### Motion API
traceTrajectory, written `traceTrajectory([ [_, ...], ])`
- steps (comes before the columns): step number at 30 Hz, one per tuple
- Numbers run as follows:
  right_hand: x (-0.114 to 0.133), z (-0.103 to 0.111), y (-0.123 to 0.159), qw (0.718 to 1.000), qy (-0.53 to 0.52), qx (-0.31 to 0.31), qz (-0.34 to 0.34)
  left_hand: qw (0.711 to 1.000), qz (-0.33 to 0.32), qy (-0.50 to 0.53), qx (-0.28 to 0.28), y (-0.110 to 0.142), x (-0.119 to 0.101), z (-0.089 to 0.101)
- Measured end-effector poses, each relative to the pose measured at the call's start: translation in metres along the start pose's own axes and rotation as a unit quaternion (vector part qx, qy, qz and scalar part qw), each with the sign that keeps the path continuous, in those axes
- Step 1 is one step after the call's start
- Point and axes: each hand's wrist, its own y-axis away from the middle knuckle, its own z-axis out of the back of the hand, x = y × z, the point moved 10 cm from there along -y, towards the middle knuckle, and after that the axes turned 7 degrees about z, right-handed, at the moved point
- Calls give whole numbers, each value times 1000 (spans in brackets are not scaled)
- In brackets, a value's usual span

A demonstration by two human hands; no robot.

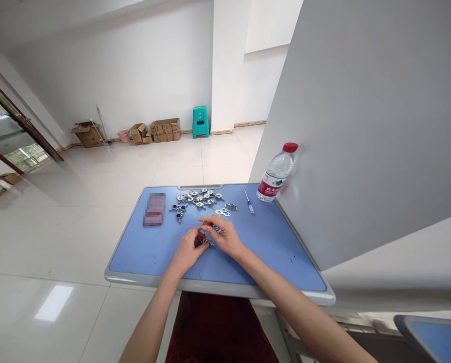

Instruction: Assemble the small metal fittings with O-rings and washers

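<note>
Pinching a small metal part [206, 242] | left hand [186, 253], right hand [223, 234] both closed on it | loose metal pieces [197, 198] remain on blue desk [210, 272], screwdriver [249, 202] lying apart

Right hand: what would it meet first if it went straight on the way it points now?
Most likely the small metal part at the fingertips of the left hand, just ahead of the right hand; depth is hard to judge from this view.

The one head-worn view looks forward and down, close over the left hand [185, 252] and right hand [223, 234] at the table [271, 242], toward the far wall [115, 75].
</note>
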Motion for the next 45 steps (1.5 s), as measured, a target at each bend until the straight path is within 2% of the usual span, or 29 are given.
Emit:
traceTrajectory([
  [4, 11, -9, 0, 998, -6, 60, 37, 1000, -11, -7, -7, 0, -3, 1],
  [8, 15, -13, -1, 995, -27, 89, 27, 1000, -15, 3, -4, 0, -4, 0],
  [12, 11, -11, -2, 996, -37, 76, 5, 1000, -17, 3, -5, 1, -5, 1],
  [18, 9, -8, -1, 999, -2, 36, 14, 1000, -14, 1, -7, 1, -6, 2],
  [30, 4, -8, 4, 999, 28, 16, -4, 1000, -20, -12, -16, -1, -3, 1],
  [33, 6, -9, 3, 1000, 17, 22, 11, 1000, -17, -12, -11, -1, -2, 1],
  [38, 14, -14, 1, 997, 2, 67, 50, 1000, -16, -8, -12, 0, 0, 0],
  [41, 15, -16, 1, 996, -5, 83, 40, 1000, -21, -2, -10, 0, 1, -1],
  [45, 11, -13, 1, 997, -39, 67, 10, 999, -28, -10, -14, 0, 0, -1],
])
